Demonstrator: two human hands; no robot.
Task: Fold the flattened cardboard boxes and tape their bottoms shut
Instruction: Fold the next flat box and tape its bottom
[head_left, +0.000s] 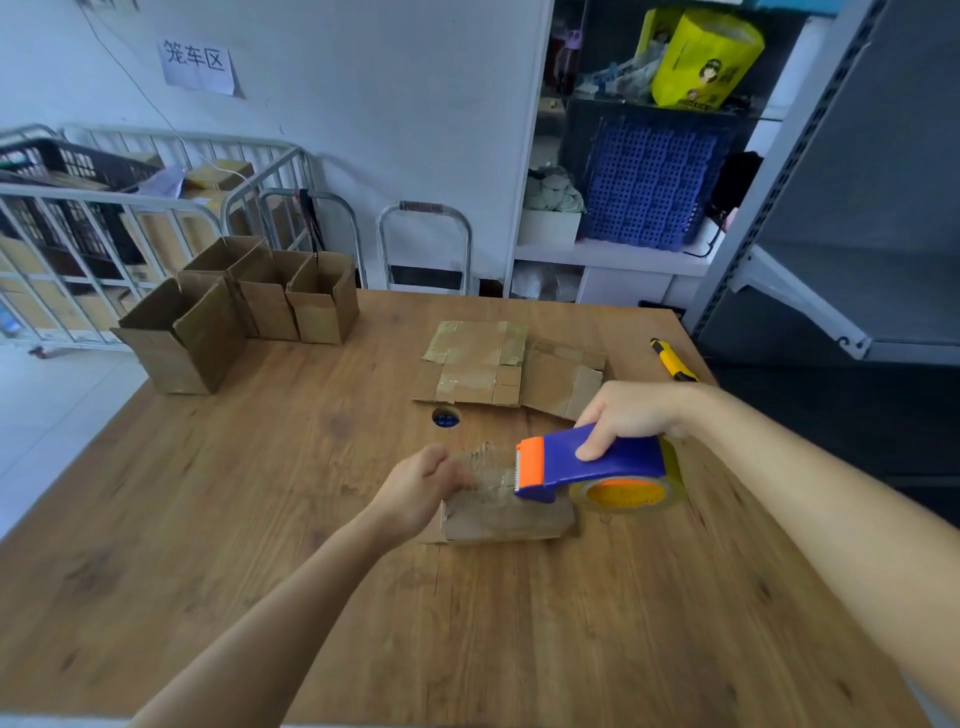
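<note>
In the middle of the wooden surface (260, 545) lies a small cardboard box (509, 519). The left hand (415, 491) pinches the end of a clear tape strip (491, 470) between its fingers above the box. The right hand (631, 415) has its fingers clamped round the blue tape dispenser (602, 462). Beyond lie flattened boxes (483, 364), with a yellow knife (672, 359) at the right edge and folded boxes (234, 312) standing at the far left corner.

Warehouse packing area, by the look: metal roll cages (104, 218) w/ cartons at 10 o'clock under a paper wall sign (197, 65), and stock shelves (613, 257) w/ a blue crate (654, 182) at 1. The wooden table (260, 519) holds made-up boxes (322, 306) at 11, flat cardboard (478, 364) at 12 and a tape dispenser (613, 457) near centre.
</note>
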